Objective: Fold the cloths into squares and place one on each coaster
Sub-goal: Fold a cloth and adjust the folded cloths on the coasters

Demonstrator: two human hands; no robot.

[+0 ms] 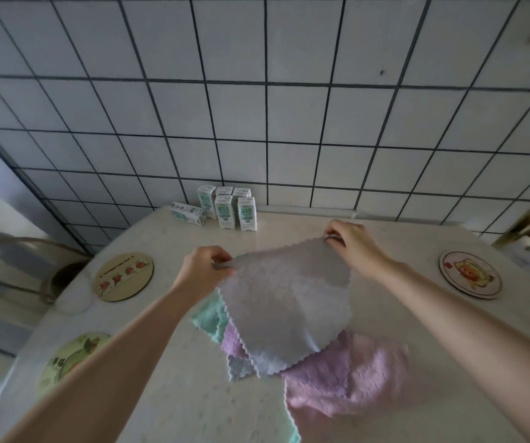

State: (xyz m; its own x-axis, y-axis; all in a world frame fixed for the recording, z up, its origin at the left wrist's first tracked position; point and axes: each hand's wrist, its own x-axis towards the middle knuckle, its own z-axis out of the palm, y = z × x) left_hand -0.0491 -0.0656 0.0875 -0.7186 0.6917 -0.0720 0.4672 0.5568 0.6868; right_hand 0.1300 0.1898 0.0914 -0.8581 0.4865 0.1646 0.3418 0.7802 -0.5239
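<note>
Your left hand (204, 266) pinches one upper corner of the grey cloth (289, 302), and your right hand (353, 243) pinches the opposite upper corner, fingers curled tight on the fabric. The cloth hangs spread between them, lifted off the table (168, 407), with its lower edge draping onto the pile beneath.

That pile lies just under your wrists. It holds a lilac cloth (350, 369), a mint cloth (207, 321) poking out to the left, and a second grey corner (236, 367). All are fluffy, waffle-textured squares with zigzag-cut edges.

Three round, flat coasters with printed pictures sit well apart from the pile. One (124, 277) is beside your left hand, one (72, 362) is nearer you on the left under your forearm, and one (469, 274) is off to the right. None carries a cloth.

Beyond your hands, small drink cartons (230, 209) stand upright in a cluster by the wall, and one carton (188, 213) lies on its side next to them.

The table is pale and speckled with a rounded corner. Behind it rises a wall of white square tiles (257, 107) with dark grout.
</note>
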